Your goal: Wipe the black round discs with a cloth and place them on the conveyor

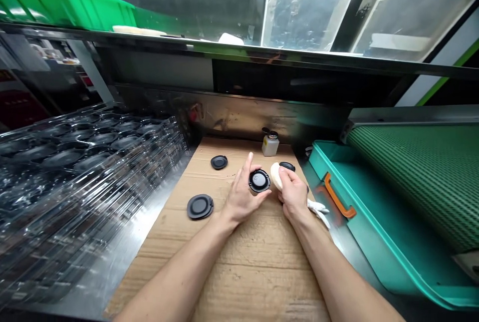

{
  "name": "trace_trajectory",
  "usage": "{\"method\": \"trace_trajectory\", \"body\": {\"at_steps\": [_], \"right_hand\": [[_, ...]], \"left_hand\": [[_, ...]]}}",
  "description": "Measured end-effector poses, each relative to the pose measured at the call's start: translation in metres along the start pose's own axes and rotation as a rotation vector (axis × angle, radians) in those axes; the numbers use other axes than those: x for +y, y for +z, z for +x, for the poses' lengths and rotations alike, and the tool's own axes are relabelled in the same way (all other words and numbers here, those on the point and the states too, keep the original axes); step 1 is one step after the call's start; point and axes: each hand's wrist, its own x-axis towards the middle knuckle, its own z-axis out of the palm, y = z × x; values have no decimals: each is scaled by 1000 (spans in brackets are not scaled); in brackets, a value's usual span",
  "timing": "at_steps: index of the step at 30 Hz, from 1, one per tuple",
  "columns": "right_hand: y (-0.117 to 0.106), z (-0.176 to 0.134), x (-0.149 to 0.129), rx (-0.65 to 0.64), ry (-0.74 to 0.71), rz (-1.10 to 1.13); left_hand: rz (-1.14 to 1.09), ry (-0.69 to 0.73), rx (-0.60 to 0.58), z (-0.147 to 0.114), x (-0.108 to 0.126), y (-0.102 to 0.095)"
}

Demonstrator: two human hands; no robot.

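Note:
My left hand (243,189) grips a round black plastic part (259,180) by its rim, its paler centre facing me. Just to the right, my right hand (293,189) pinches a white pad (276,176), a small gap away from the part. Behind the right hand lies another black part (287,166), partly covered by it. On the cardboard (254,272) to the left are a black disc (219,162) and, closer to me, black discs that overlap (199,206). A small bottle (270,144) with its cap flipped up stands at the back.
Clear plastic trays (86,202) are stacked high on the left. A teal bin (377,242) with an orange handle (339,197) stands right, beside a green conveyor belt (422,162). White gloves (318,208) lie by my right wrist. A metal ledge (239,50) crosses above.

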Motion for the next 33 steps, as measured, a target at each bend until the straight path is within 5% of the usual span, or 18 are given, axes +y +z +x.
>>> {"method": "trace_trajectory", "body": {"at_steps": [5, 13, 20, 24, 28, 33], "right_hand": [[12, -15, -16, -172, 157, 283], [8, -5, -11, -26, 58, 302], [1, 0, -6, 0, 154, 171], [8, -19, -11, -14, -94, -195], [13, -39, -16, -191, -423, -654], [13, -39, -18, -110, -403, -1021]], "left_hand": [[-95, -32, -7, 0, 2, 2], [-437, -170, 21, -8, 29, 13], [-571, -176, -40, -13, 39, 20], [-782, -460, 85, -10, 21, 33], [-1081, -735, 201, -5, 3, 34], [-1223, -896, 269, -1, 0, 28]]}}
